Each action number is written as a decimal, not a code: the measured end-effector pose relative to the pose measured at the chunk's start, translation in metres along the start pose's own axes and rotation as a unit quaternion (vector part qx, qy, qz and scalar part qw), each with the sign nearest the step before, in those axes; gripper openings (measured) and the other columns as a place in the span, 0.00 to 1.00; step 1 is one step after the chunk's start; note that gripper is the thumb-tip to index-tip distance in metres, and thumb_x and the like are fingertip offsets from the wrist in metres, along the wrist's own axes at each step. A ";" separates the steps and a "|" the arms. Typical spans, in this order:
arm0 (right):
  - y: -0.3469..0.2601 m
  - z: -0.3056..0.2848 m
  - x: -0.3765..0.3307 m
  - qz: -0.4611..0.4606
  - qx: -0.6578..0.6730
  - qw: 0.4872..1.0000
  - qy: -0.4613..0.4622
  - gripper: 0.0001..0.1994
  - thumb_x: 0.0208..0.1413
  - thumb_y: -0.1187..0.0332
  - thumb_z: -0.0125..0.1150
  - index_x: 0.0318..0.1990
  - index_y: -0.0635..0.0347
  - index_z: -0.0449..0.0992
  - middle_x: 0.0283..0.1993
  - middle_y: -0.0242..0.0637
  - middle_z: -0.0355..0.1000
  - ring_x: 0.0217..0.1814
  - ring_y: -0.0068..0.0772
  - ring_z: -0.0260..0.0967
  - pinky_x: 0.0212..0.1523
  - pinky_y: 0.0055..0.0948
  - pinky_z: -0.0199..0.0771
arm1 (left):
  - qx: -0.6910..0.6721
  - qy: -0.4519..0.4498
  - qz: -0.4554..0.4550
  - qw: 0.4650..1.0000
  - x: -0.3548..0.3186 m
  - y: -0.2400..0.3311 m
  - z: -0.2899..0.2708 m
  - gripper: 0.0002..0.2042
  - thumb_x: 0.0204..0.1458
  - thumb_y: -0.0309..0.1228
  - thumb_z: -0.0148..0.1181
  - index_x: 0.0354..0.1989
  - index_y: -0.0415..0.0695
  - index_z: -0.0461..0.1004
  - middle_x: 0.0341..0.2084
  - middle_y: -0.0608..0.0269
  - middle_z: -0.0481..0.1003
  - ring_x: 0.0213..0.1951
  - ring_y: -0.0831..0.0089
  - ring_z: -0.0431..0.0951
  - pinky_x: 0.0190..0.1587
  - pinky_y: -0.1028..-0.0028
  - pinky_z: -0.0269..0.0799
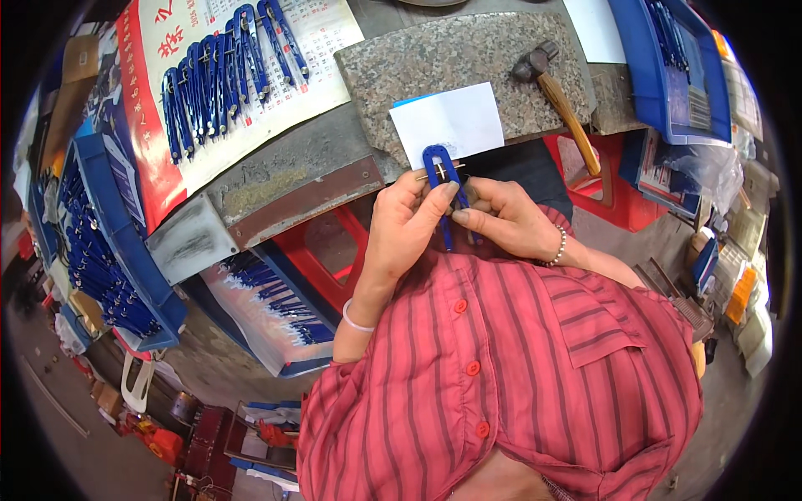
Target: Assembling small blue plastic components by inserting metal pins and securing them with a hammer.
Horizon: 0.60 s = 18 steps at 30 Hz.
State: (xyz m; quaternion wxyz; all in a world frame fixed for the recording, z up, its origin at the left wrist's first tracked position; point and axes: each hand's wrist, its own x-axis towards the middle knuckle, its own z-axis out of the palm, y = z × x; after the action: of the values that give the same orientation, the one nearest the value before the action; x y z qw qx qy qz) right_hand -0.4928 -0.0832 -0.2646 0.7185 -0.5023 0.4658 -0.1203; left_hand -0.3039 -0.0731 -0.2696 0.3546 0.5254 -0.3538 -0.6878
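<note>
Between my two hands, close to my chest, is a blue bow compass with a U-shaped top point(438, 157), two legs pointing down and a metal crosspiece. My left hand point(406, 219) pinches its left side near the crosspiece. The fingers of my right hand point(508, 220) close on its right leg; some fingertips are hidden. Behind the compass top lies a folded white paper point(458, 121) with a blue edge, on a speckled stone slab point(376, 63). A hammer point(558, 96) rests on the slab's right side, its wooden handle past the near edge.
Several similar blue compasses point(221, 79) lie on a printed calendar sheet point(322, 37) at left. A blue bin point(138, 238) full of them stands further left. Another blue bin point(706, 104) is at far right. Under the bench are red stools point(622, 179) and a box of blue parts point(276, 301).
</note>
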 end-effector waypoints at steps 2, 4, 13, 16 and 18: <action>0.000 0.000 0.000 -0.001 -0.003 1.000 0.001 0.08 0.60 0.69 0.56 0.38 0.64 0.67 0.24 0.25 0.67 0.26 0.11 0.65 0.26 0.17 0.66 | 0.001 -0.006 0.007 1.000 0.000 0.002 0.000 0.12 0.57 0.32 0.57 0.45 0.37 0.75 0.21 0.75 0.71 0.25 0.88 0.64 0.28 0.83 0.63; -0.001 0.001 0.000 -0.002 -0.006 1.000 0.001 0.08 0.60 0.69 0.56 0.38 0.64 0.67 0.24 0.25 0.67 0.26 0.11 0.65 0.26 0.17 0.66 | 0.000 -0.005 0.007 1.000 0.000 0.003 0.000 0.12 0.57 0.32 0.58 0.45 0.37 0.75 0.20 0.75 0.71 0.25 0.88 0.64 0.28 0.83 0.63; -0.007 0.002 0.000 0.011 0.085 0.996 -0.014 0.08 0.61 0.68 0.56 0.39 0.63 0.68 0.27 0.24 0.67 0.26 0.11 0.64 0.27 0.17 0.67 | -0.043 0.015 -0.036 0.998 0.003 0.008 0.003 0.11 0.56 0.34 0.61 0.37 0.38 0.78 0.20 0.75 0.72 0.24 0.90 0.65 0.25 0.85 0.61; -0.008 0.002 0.000 0.012 0.088 0.996 -0.021 0.08 0.61 0.69 0.55 0.41 0.63 0.69 0.27 0.24 0.67 0.27 0.11 0.64 0.27 0.17 0.67 | -0.050 0.025 -0.025 0.998 0.004 0.003 0.005 0.11 0.55 0.35 0.62 0.36 0.37 0.78 0.21 0.75 0.72 0.24 0.89 0.66 0.25 0.85 0.61; -0.007 0.005 0.000 0.013 0.096 0.995 -0.011 0.08 0.61 0.69 0.55 0.42 0.63 0.69 0.27 0.24 0.67 0.27 0.11 0.63 0.27 0.17 0.66 | -0.050 0.029 -0.014 0.998 0.004 0.002 0.006 0.11 0.55 0.34 0.62 0.36 0.37 0.78 0.21 0.75 0.72 0.24 0.89 0.66 0.25 0.85 0.61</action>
State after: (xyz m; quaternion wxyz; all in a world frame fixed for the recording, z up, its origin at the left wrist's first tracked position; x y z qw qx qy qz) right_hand -0.4872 -0.0835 -0.2583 0.7700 -0.4263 0.4505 -0.1497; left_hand -0.3100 -0.0763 -0.2687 0.3806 0.5320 -0.3010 -0.6939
